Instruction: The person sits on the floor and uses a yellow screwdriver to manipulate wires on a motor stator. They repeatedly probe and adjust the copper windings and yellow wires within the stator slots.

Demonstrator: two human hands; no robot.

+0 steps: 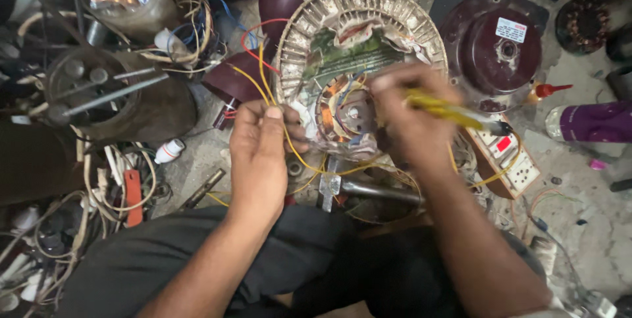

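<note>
Your left hand [258, 153] fingers pinch yellow wire [289, 143]; keep it taut. Right hand [408, 114] fingers clamp yellow tool [447, 110], probably screwdriver, over motor stator [359, 48]; steady tip.

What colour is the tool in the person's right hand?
Yellow: the tool in the right hand has a yellow handle, seen in the head view.

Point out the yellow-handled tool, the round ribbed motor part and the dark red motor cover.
yellow-handled tool [442, 110], head view, on its yellow handle.
round ribbed motor part [299, 35], head view, on its ribbed left rim.
dark red motor cover [480, 54], head view, on its domed top.
</note>
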